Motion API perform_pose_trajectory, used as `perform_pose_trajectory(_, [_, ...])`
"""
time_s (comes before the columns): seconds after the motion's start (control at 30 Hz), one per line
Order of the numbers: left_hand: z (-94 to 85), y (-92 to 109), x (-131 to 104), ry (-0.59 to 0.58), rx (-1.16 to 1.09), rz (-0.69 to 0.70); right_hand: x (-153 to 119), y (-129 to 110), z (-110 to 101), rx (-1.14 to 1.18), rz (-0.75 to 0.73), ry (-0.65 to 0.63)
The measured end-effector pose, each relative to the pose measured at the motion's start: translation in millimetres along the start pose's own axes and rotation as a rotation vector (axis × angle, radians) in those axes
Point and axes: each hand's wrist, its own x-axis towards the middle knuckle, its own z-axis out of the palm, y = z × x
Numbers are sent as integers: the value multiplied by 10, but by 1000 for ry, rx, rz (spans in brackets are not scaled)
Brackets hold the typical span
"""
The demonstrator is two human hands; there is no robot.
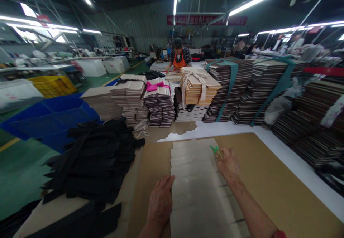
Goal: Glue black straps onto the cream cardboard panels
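Note:
A row of light grey panels [197, 180], overlapping like shingles, runs away from me over brown board [268, 173]. My left hand [161, 200] rests against their left edge, its fingers stretched forward and holding nothing. Near the far right corner of the row, my right hand [228, 163] is closed on a small tool with a bright green tip [214, 149]. Its exact kind is too small to make out, and the fingers cover most of it. Left of the board lies a heap of black fabric strips [94, 159].
Tied stacks of panels [228, 87] line the far side of the table, one bundle wrapped in pale cloth [199, 84]. A blue bin [53, 116] and a yellow crate [52, 86] stand at left. Beyond the stacks, a person in an orange apron [179, 61] bends over another table.

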Motion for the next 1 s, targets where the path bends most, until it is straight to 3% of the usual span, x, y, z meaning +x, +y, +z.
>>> perform_pose_trajectory(0.2, [-36,23,0,-35,-15,-32,-43,-173,39,16,-79,-56])
perform_pose_trajectory(1.0, [-118,99,-34,-11,-88,-35,-161,-705,12,30,-83,-158])
